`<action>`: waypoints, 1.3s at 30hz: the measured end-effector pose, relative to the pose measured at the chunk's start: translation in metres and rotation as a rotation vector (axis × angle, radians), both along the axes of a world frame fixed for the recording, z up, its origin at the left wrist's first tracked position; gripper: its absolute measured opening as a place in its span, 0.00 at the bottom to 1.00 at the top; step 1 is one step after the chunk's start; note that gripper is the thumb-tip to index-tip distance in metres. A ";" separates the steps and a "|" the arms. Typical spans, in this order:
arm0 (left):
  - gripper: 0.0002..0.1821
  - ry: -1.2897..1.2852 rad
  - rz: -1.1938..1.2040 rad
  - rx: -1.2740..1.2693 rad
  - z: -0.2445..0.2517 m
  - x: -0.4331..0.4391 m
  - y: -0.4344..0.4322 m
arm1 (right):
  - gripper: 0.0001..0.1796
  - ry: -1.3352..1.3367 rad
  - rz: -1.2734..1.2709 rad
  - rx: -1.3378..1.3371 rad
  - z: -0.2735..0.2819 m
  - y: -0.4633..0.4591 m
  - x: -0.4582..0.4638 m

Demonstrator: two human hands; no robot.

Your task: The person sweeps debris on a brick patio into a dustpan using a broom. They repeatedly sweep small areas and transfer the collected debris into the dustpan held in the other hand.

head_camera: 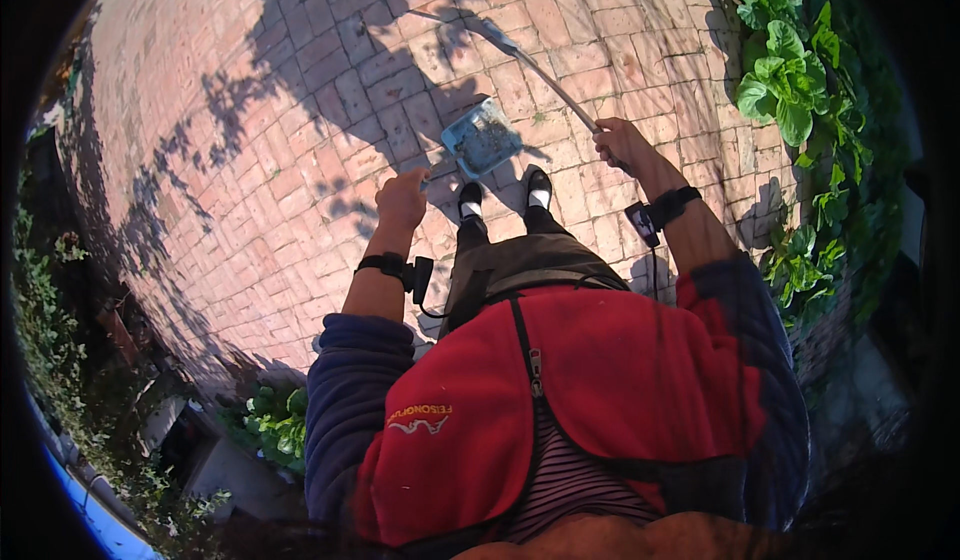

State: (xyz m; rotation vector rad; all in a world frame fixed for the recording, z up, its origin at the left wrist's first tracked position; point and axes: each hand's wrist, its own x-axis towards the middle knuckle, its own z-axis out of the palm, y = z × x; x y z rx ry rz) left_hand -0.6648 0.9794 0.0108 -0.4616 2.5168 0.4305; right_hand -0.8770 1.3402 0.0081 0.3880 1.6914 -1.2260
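Note:
My left hand (403, 200) grips the handle of a light blue dustpan (452, 140). Grey, crumbly debris (486, 133) covers much of the pan's inside. The pan is in front of my feet, low over the brick paving; whether it touches the ground I cannot tell. In my right hand (624, 144) is the long handle of a broom (556, 83), held near its upper end. That handle slants away from me, up and left in the picture, to the broom's head (496, 37), beyond the dustpan. Shadow partly hides the broom's far end.
Brick paving (300, 207) spreads ahead and to the left, crossed by my shadow. Leafy green plants (787, 83) border the right side. Shrubs (52, 320) grow along the left edge, and my black shoes (538, 182) stand just behind the dustpan.

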 end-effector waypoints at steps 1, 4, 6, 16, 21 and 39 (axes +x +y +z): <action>0.18 0.013 0.003 0.014 -0.001 0.001 0.000 | 0.28 -0.046 -0.070 -0.037 -0.007 -0.005 0.000; 0.18 0.046 -0.004 0.011 -0.002 0.004 0.001 | 0.28 -0.141 -0.195 -0.124 -0.023 -0.007 0.008; 0.17 0.029 0.011 0.011 -0.002 0.007 0.002 | 0.28 -0.128 -0.173 -0.091 -0.027 0.002 0.020; 0.16 0.003 0.012 0.003 0.000 0.024 -0.004 | 0.27 -0.172 -0.263 -0.085 0.007 0.056 0.061; 0.16 0.016 0.000 0.020 -0.001 0.030 -0.005 | 0.27 -0.186 -0.340 -0.182 -0.003 0.029 0.051; 0.18 -0.039 -0.050 0.076 0.001 0.030 -0.026 | 0.25 -0.271 -0.506 -0.153 0.009 0.044 0.097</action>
